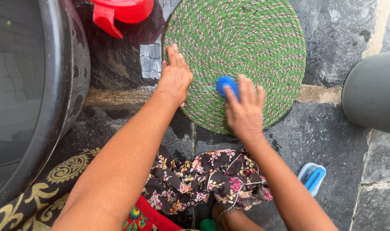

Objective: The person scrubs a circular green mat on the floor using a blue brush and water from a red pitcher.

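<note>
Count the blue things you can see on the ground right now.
2. One blue brush is in the right hand on the round green mat. One blue sandal lies on the stone floor at lower right. Others may be hidden.

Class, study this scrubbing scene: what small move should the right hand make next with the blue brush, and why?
Probably sweep the blue brush toward the far side of the round green braided mat. The right hand holds it near the mat's near edge, much of the mat lies beyond it, and the left hand presses flat on the mat's left rim, steadying it on the wet stone floor.
</note>
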